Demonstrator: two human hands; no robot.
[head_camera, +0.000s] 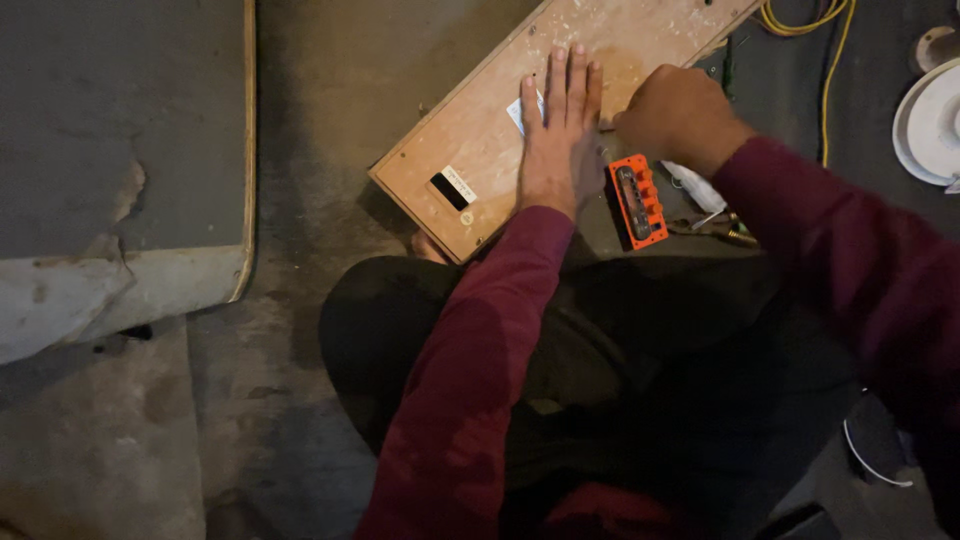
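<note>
We keep our left hand (556, 140) spread flat, pinning the wooden board (520, 110) on the floor, while our right hand (672, 112), fisted at its edge beside the orange part (637, 200), should work steadily; what it grips is hidden.

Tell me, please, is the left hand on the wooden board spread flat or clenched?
Spread flat: the left hand lies palm-down on the wooden board, fingers straight.

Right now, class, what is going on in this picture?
A person in dark red sleeves crouches over a long, pale plywood board lying on the concrete floor. The left hand presses flat on the board, fingers spread. The right hand is closed at the board's edge; what it grips is hidden. A small orange rectangular case lies beside the board.
</note>
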